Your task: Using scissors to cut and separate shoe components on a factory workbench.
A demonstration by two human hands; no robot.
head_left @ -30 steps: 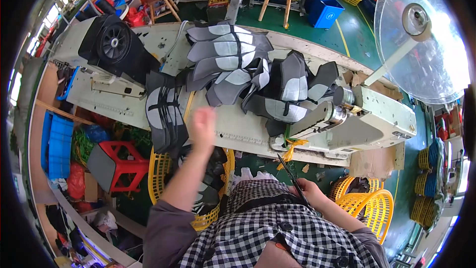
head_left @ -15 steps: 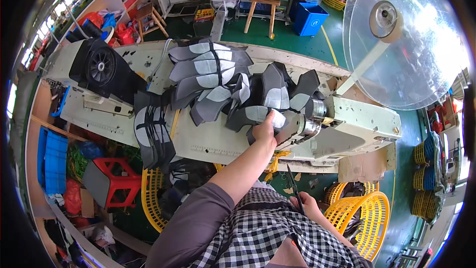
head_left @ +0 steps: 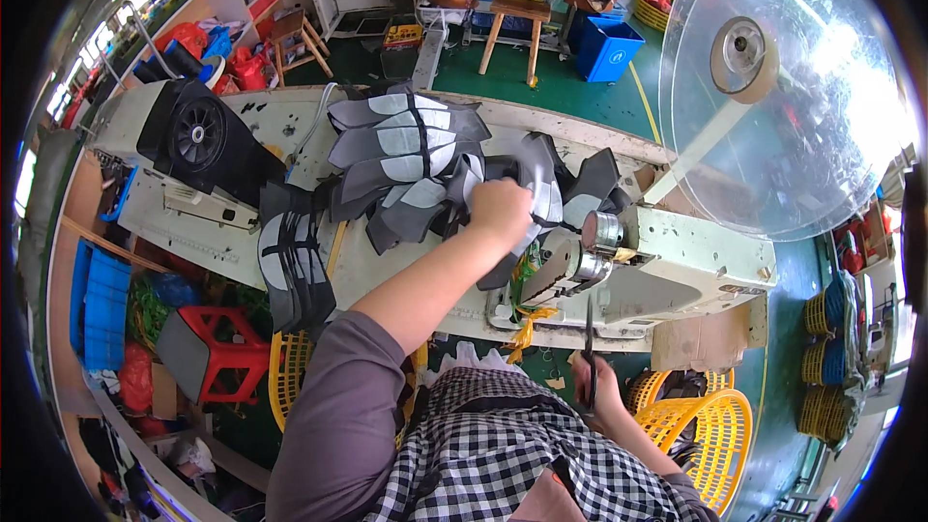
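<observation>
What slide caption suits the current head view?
Left hand over grey-and-white cut pieces beside a sewing machine; right hand holding a slim black tool.

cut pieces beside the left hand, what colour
The cut pieces are dark grey with lighter grey patches; head view.

From the left hand [head_left: 501, 211], strapped grey pieces [head_left: 401, 142] block 10 o'clock, other grey pieces [head_left: 594, 181] crowd between 2 and 3, and the machine [head_left: 551, 280] bars between 4 and 5; bare tabletop [head_left: 370, 274] leaves a lane toward 8. From the right hand [head_left: 597, 389], a yellow basket [head_left: 712, 419] obstructs between 3 and 4 o'clock.
</observation>
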